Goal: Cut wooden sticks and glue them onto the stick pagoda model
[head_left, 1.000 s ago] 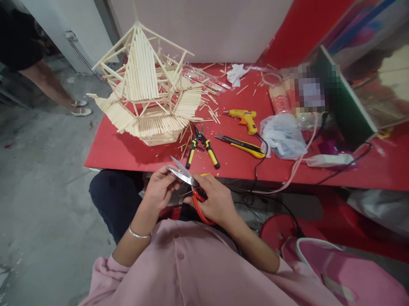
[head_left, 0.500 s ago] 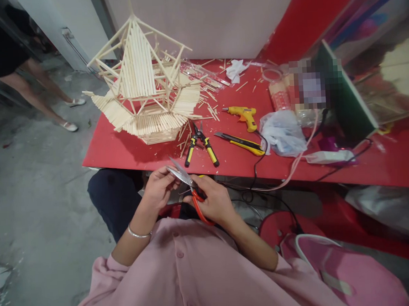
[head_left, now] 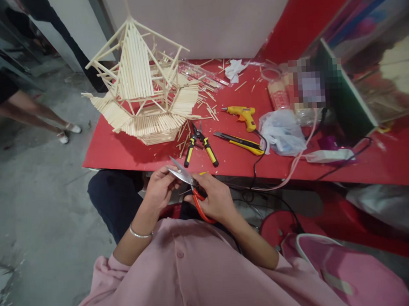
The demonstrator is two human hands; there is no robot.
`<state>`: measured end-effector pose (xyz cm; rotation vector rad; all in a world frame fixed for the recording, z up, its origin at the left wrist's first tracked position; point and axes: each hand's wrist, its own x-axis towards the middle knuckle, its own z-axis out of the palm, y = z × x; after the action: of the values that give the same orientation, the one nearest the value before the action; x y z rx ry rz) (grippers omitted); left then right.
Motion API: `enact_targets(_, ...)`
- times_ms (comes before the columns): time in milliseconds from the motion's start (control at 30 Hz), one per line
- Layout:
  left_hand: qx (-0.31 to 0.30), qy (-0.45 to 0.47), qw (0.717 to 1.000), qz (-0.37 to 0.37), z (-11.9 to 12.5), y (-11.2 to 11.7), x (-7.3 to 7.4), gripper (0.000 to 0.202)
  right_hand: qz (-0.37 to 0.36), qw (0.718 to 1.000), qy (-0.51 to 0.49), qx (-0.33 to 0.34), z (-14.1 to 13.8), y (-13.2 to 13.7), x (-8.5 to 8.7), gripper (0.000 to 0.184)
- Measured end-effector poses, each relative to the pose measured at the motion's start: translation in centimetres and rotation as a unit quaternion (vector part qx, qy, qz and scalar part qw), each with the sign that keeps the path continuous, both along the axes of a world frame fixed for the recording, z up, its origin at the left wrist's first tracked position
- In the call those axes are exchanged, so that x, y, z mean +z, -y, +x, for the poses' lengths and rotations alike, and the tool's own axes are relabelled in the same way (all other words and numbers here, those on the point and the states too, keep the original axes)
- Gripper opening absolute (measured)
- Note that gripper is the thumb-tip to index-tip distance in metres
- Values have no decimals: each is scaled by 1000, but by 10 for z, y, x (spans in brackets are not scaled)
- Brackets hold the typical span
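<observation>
My right hand (head_left: 215,199) grips red-handled scissors (head_left: 188,183) just below the front edge of the red table (head_left: 122,150); the blades stand apart and point up-left. My left hand (head_left: 160,188) is curled with its fingertips pinched at the blade tips, on something too small to make out. Both hands hover over my lap. On the table behind them stands a pagoda-like model of thin wooden sticks (head_left: 143,92), with loose sticks (head_left: 211,109) scattered to its right.
Yellow-handled pliers (head_left: 200,146), a yellow utility knife (head_left: 240,143), a yellow glue gun (head_left: 242,116) with its cord, a plastic bag (head_left: 281,131) and a white power strip (head_left: 330,155) lie on the table. Another person's legs (head_left: 34,117) stand at the far left.
My hands and the scissors have stayed almost still. The other person at the far left has stepped further left. The view has shifted slightly.
</observation>
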<state>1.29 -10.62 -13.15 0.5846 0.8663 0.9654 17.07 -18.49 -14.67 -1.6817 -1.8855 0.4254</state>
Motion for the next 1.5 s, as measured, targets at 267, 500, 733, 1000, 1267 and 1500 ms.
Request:
enact_targets(267,-27,2,999,24,-4,0,-3,18,-29,995,-89,34,2,1,3,54)
enact_targets(500,-22,-7,999,41,-4,1,-3,19,-43,992,-116,34,1,1,5,51)
enact_targets(733,0,-19,999,46,-1,1,0,23,-29,996,-87,16,-3,2,-2,50)
enact_targets(1000,8,-29,999,34,0,1,1,23,-14,999,-51,-10,-3,3,-6,52)
enact_targets(1267,-11,-26,999,46,0,1,3,26,-50,987,-147,34,1,2,-8,50)
enact_targets(1500,8,-37,998,56,1,2,3,27,-47,991,-126,1,-3,2,-10,48)
